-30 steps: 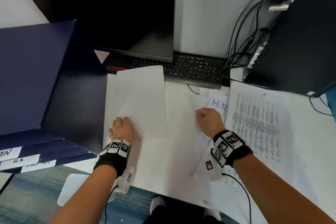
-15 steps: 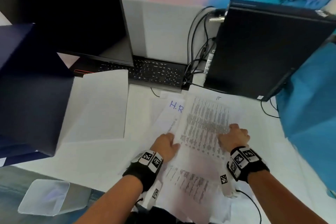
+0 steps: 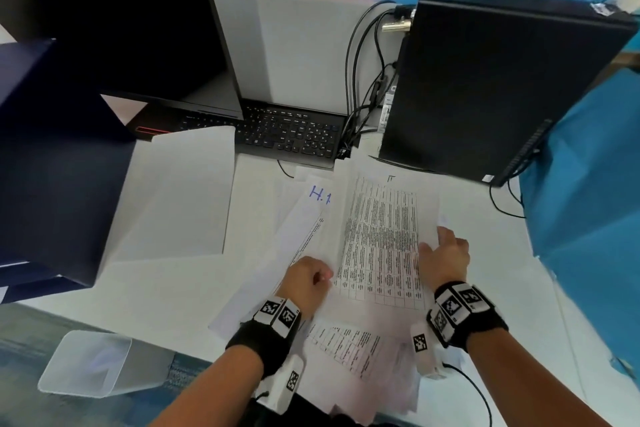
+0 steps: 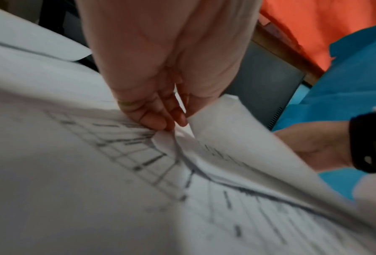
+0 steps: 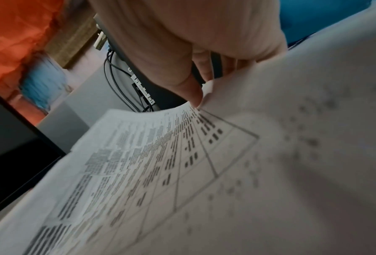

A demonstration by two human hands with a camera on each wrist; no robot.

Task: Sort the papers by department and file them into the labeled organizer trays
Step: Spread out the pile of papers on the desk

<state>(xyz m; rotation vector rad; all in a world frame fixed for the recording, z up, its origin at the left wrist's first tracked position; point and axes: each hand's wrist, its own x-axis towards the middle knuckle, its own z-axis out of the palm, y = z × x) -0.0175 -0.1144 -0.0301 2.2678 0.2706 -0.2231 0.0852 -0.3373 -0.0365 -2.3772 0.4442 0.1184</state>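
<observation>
A printed table sheet (image 3: 381,236) lies on top of a loose pile of papers in the middle of the white desk (image 3: 166,291). My left hand (image 3: 322,276) pinches its left edge, which curls up beside the fingers (image 4: 158,122). My right hand (image 3: 434,243) pinches its right edge, thumb on the paper in the right wrist view (image 5: 201,98). A sheet marked "H.R" (image 3: 318,192) peeks out underneath. A blank sheet (image 3: 183,194) lies apart to the left. The dark blue organizer (image 3: 52,166) stands at the far left, its labels out of view.
A keyboard (image 3: 287,135) and dark monitor (image 3: 121,28) sit behind the papers. A black PC tower (image 3: 485,87) with cables (image 3: 363,80) stands at the back right. Blue cloth (image 3: 588,201) borders the desk's right side. A clear plastic bin (image 3: 93,364) sits low at the left.
My left hand left the blank sheet and my right hand left the H.R sheet. Both moved right and took the printed table sheet by its edges. My view swung right.
</observation>
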